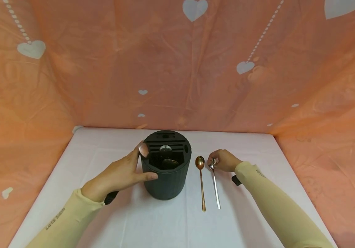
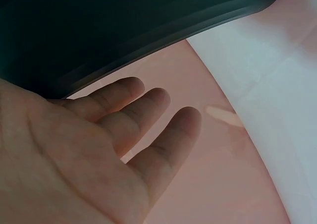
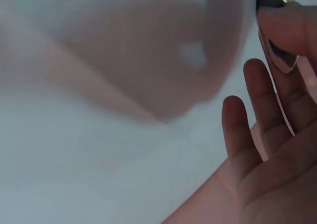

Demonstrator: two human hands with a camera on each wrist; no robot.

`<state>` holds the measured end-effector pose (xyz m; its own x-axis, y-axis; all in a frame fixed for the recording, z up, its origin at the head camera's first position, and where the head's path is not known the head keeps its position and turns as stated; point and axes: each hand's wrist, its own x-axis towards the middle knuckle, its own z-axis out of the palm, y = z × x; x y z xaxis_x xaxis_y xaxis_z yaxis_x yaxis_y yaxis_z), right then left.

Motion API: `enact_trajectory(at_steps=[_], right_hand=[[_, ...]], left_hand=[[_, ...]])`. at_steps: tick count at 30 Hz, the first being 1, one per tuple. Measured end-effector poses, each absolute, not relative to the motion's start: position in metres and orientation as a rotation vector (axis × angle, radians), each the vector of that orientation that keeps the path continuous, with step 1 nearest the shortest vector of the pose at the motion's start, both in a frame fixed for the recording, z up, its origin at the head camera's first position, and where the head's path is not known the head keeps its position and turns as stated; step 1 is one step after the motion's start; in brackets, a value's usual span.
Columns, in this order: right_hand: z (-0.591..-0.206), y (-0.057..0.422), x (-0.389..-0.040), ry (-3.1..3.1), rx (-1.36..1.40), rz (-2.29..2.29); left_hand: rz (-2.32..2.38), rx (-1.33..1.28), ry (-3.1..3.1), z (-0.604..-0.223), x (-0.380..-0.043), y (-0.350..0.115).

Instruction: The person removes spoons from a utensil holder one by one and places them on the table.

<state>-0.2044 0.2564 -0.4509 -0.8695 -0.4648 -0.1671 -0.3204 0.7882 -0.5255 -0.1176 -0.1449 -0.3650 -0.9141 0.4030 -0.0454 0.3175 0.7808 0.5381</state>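
A dark green utensil holder (image 1: 166, 184) with a slotted top stands in the middle of the table. My left hand (image 1: 120, 174) rests against its left side, thumb across the front wall. In the left wrist view three fingers (image 2: 173, 135) stretch out straight beside the holder wall. A shiny spoon bowl (image 1: 143, 150) shows at the rim by my left fingertips. Two more spoon bowls, a silver one (image 1: 165, 148) and a golden one (image 1: 169, 163), show within the opening. My right hand (image 1: 225, 160) pinches a silver spoon (image 1: 215, 187) by its bowl, the handle pointing towards me.
A gold spoon (image 1: 202, 184) lies on the white-covered table (image 1: 152, 224) between the holder and the silver spoon, bowl at the far end. An orange cloth (image 1: 177, 79) with pale hearts hangs behind the table and along both sides.
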Motion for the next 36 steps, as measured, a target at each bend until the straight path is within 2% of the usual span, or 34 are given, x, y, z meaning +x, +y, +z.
enact_trajectory(at_steps=[16,22,36], right_hand=[[-0.47,0.254,-0.203,2.805,-0.545,-0.704],[-0.472,0.254,-0.2,2.84,-0.604,-0.621],[-0.441,0.268,-0.196,2.842,-0.578,-0.686]], left_hand=[[0.794,0.576,2.797,-0.363,-0.117,-0.145],[0.806,0.588,2.806,-0.365,-0.118,-0.145],[0.812,0.589,2.803,-0.365,-0.119,-0.145]])
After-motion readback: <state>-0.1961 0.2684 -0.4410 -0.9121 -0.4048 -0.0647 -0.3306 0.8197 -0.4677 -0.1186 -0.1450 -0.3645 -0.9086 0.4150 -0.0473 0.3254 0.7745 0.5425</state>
